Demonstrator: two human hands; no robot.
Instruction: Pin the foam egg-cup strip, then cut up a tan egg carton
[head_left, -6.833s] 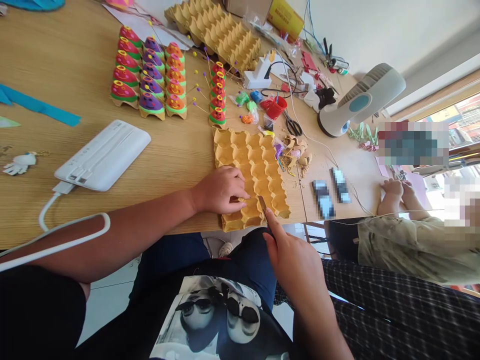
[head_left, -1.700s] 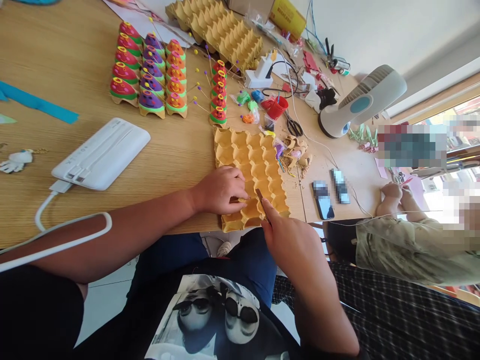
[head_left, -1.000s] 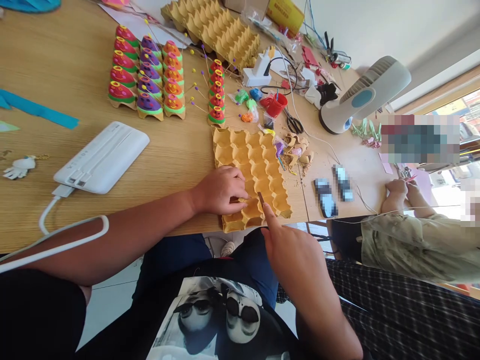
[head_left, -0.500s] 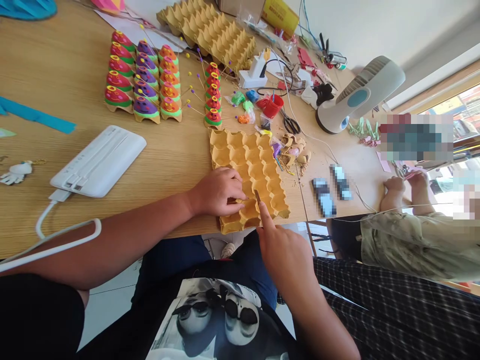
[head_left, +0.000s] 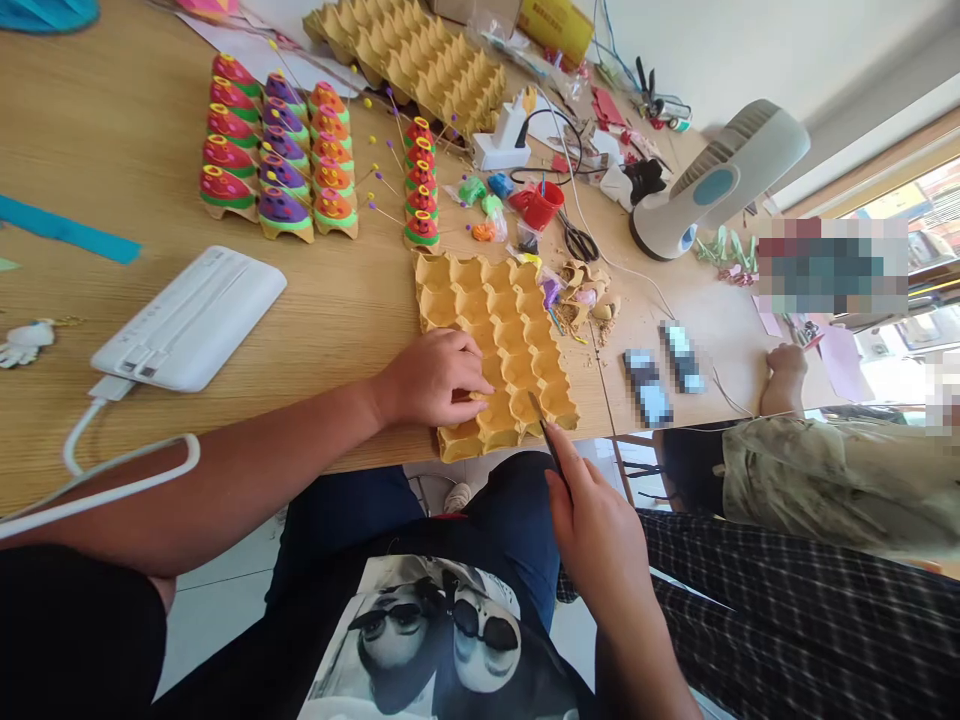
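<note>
Plainly, from the head view, the pulp egg tray [head_left: 514, 325] lies at the desk's [head_left: 352, 325] near edge. The left hand [head_left: 437, 376] rests half-curled on it; whether it pinches a ridge, I can't tell. The right hand's [head_left: 598, 515] grip wraps a slim knife [head_left: 543, 424]; best keep that blade clear of those fingers.

Daylight enters from the window [head_left: 934, 175] between 2 and 3 o'clock, where parts burn out to white, and lights the worktop [head_left: 322, 320] brightly, with soft shading in the egg tray's [head_left: 517, 335] cups. The centre looks fairly sharp; the wide lens stretches the edges, the black sleeve [head_left: 82, 620] at 8 o'clock loses detail, and pixel blocks cover the phones [head_left: 649, 388] at 3 o'clock.
</note>
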